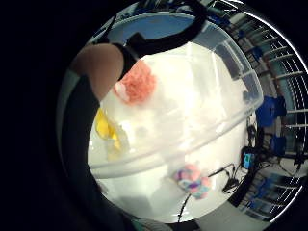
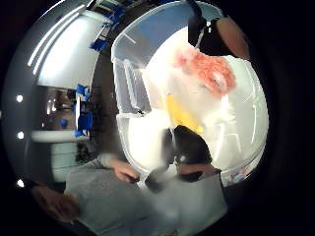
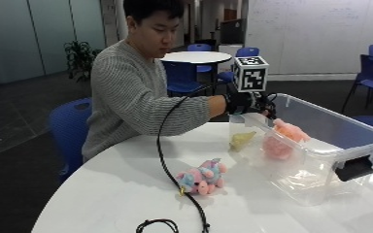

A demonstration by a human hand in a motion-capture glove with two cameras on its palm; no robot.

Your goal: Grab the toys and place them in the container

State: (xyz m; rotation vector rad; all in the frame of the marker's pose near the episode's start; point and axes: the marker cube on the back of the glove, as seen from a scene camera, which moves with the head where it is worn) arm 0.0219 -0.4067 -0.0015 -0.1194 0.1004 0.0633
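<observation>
Nearest the camera, a multicoloured plush toy (image 3: 202, 178) lies on the white table (image 3: 109, 194), outside the clear container (image 3: 315, 160) at its 8 o'clock. The gloved right hand (image 3: 245, 103) hovers over the container's rim, pinching a pink plush (image 3: 289, 130). A yellow toy (image 3: 242, 140) rests inside. Risk, in my judgement: released too near the rim, the pink plush could tumble out.

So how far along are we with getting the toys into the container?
One yellow toy already lies in the clear container. The gloved right hand is over the container's rim with a pink plush toy at its fingers, seemingly being lowered in. One multicoloured plush toy is left on the white table.
</observation>
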